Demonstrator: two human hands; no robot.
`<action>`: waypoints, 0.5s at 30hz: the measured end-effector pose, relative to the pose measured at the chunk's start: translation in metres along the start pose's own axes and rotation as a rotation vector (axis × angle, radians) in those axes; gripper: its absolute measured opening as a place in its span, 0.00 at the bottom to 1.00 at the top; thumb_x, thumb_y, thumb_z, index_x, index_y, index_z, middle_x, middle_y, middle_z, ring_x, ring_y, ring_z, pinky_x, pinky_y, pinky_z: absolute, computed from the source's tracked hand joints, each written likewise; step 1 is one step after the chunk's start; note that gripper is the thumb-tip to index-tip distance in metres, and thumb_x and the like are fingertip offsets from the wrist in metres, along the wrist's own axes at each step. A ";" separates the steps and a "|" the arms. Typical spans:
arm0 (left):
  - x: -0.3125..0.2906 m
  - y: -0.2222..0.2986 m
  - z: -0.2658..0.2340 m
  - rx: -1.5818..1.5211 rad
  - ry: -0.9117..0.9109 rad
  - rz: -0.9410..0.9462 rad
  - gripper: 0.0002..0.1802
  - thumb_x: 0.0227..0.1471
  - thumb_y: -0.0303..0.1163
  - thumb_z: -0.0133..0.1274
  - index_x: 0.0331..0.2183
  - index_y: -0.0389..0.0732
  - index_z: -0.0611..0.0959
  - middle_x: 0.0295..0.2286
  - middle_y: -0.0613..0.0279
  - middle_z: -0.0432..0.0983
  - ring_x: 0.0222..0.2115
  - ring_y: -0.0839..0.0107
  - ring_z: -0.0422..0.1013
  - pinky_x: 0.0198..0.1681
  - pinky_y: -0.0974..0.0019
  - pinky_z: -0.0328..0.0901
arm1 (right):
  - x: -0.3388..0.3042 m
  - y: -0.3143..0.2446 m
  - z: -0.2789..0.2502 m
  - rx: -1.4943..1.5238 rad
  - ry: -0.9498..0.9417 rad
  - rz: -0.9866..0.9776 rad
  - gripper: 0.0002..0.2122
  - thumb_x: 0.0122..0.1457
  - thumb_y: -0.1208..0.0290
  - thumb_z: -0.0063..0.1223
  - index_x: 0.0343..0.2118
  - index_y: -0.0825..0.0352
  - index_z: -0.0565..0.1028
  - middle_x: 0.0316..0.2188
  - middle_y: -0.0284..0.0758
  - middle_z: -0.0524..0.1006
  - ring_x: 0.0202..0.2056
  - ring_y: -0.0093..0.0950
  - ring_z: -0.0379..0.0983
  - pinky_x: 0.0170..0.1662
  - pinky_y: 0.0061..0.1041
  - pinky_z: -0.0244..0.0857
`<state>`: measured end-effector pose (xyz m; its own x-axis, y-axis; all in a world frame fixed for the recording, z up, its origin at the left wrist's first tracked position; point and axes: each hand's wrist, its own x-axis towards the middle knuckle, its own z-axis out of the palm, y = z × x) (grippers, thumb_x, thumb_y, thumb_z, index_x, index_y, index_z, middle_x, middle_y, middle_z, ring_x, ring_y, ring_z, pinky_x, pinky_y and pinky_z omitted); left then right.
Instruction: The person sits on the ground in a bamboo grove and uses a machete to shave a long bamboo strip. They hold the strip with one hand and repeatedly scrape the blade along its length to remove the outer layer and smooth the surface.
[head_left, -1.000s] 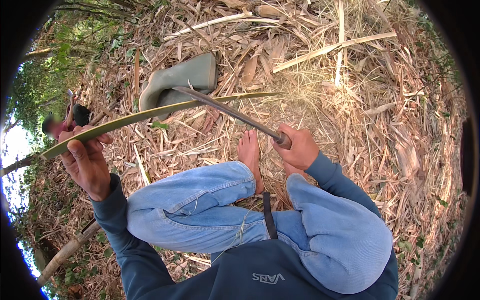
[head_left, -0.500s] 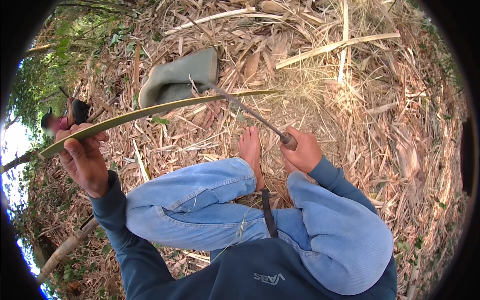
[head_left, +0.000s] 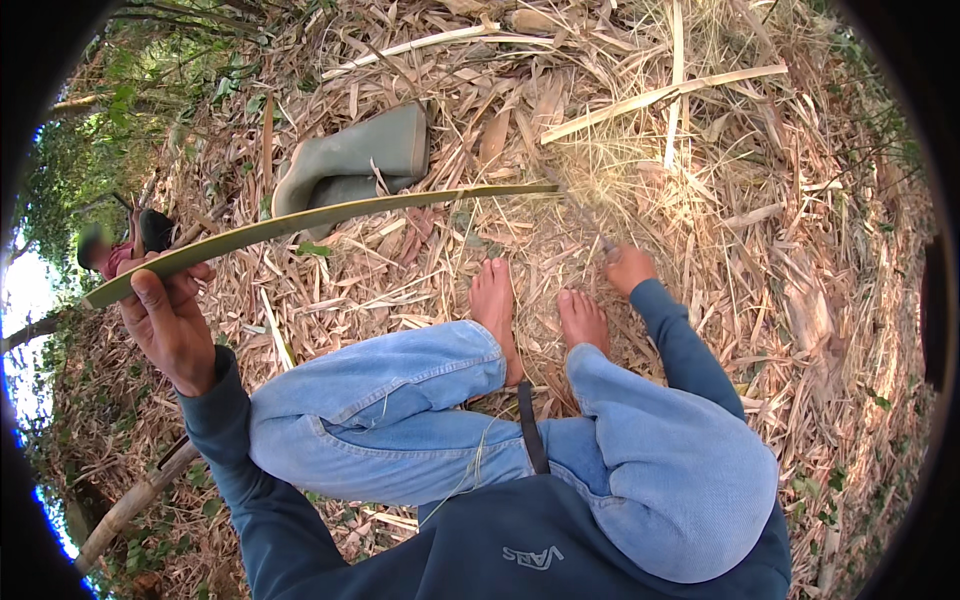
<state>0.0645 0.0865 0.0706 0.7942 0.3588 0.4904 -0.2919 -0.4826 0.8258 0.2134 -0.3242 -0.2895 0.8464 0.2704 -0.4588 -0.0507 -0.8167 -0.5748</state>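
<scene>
My left hand [head_left: 165,325] pinches a long, thin green bamboo strip [head_left: 320,215] near its left end. The strip runs to the right in a shallow bow, over a pair of green rubber boots [head_left: 370,145] lying on their side. Its far tip is over a patch of fine pale shavings [head_left: 600,185]. My right hand [head_left: 630,270] is closed around the handle of a knife [head_left: 605,243], just beyond my right foot [head_left: 583,320]. The knife's blade is smeared by motion and points up and left, close to the strip's tip.
Dry leaves and split pieces cover the ground. Pale bamboo strips [head_left: 665,100] lie at the far right. A wooden pole [head_left: 135,505] slants at the lower left. Another person [head_left: 120,250] is at the far left, in front of greenery. My bare left foot [head_left: 492,300] rests near the middle.
My right hand has moved slightly right and away from me, swinging the knife's blade from across the strip to beside its tip. My left hand and the strip have barely moved.
</scene>
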 end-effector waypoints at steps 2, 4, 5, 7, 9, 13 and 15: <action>-0.001 0.000 0.000 -0.008 0.044 -0.013 0.14 0.62 0.38 0.42 0.36 0.36 0.75 0.24 0.62 0.70 0.27 0.70 0.67 0.34 0.65 0.65 | -0.004 0.000 -0.005 0.003 -0.037 -0.029 0.13 0.50 0.66 0.54 0.35 0.70 0.75 0.26 0.49 0.76 0.30 0.45 0.74 0.34 0.37 0.67; -0.001 0.000 0.001 0.034 0.107 -0.032 0.14 0.62 0.37 0.42 0.35 0.36 0.75 0.22 0.62 0.71 0.26 0.70 0.69 0.33 0.65 0.66 | -0.023 -0.014 -0.013 0.062 -0.063 -0.097 0.13 0.50 0.66 0.56 0.36 0.69 0.74 0.25 0.48 0.76 0.29 0.43 0.74 0.33 0.36 0.66; -0.001 0.004 0.000 0.068 0.142 -0.037 0.13 0.62 0.36 0.42 0.35 0.36 0.75 0.22 0.62 0.71 0.25 0.70 0.70 0.32 0.65 0.67 | -0.032 -0.043 -0.018 0.128 -0.070 -0.172 0.13 0.51 0.66 0.56 0.36 0.68 0.74 0.25 0.48 0.76 0.29 0.42 0.75 0.32 0.35 0.66; -0.001 0.008 0.000 0.092 0.104 -0.022 0.13 0.62 0.35 0.42 0.34 0.35 0.75 0.21 0.61 0.72 0.24 0.70 0.70 0.30 0.65 0.68 | -0.055 -0.089 -0.028 0.304 -0.135 -0.328 0.12 0.51 0.66 0.57 0.34 0.68 0.73 0.22 0.45 0.75 0.27 0.42 0.74 0.30 0.35 0.65; -0.001 0.012 0.000 0.115 0.095 -0.005 0.13 0.62 0.35 0.42 0.33 0.35 0.75 0.20 0.60 0.72 0.23 0.70 0.70 0.28 0.64 0.69 | -0.071 -0.123 -0.040 0.288 -0.213 -0.394 0.11 0.50 0.66 0.56 0.34 0.67 0.73 0.23 0.48 0.75 0.27 0.45 0.74 0.31 0.38 0.66; 0.000 0.013 0.014 0.108 0.107 0.018 0.14 0.62 0.35 0.42 0.30 0.35 0.75 0.20 0.59 0.72 0.21 0.69 0.70 0.28 0.63 0.70 | -0.066 -0.114 -0.031 0.280 -0.141 -0.365 0.11 0.50 0.66 0.56 0.31 0.67 0.72 0.19 0.44 0.73 0.24 0.44 0.72 0.28 0.37 0.64; 0.002 0.011 0.014 0.107 0.107 0.023 0.15 0.63 0.34 0.41 0.30 0.35 0.75 0.20 0.59 0.72 0.21 0.70 0.70 0.28 0.62 0.71 | -0.071 -0.109 -0.033 0.303 -0.093 -0.373 0.10 0.50 0.67 0.57 0.30 0.67 0.72 0.17 0.44 0.72 0.23 0.44 0.72 0.27 0.35 0.64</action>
<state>0.0708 0.0704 0.0770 0.7249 0.4272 0.5404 -0.2460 -0.5723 0.7823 0.1759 -0.2716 -0.1720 0.7857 0.5723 -0.2348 0.0834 -0.4742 -0.8764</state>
